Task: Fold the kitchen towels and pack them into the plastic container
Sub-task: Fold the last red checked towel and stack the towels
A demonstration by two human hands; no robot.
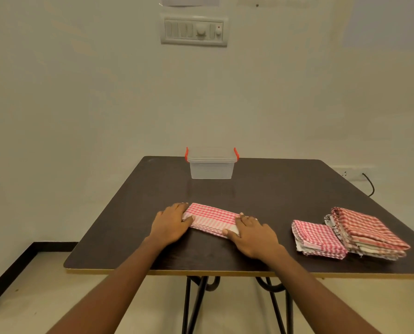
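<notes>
A pink-and-white checked towel point(212, 218) lies folded into a long narrow strip near the front of the dark table point(261, 189). My left hand point(171, 224) holds its left end, thumb over the cloth edge. My right hand point(253, 233) grips its right end, thumb on a white corner. A clear plastic container point(211, 166) with red clips stands at the back of the table, lid on, well beyond the towel.
To the right lie a small folded pink checked towel point(318, 238) and a stack of folded red checked towels point(366, 233) near the table's right edge. The wall behind carries a switch panel point(194, 29). A black cable point(369, 185) hangs at the right.
</notes>
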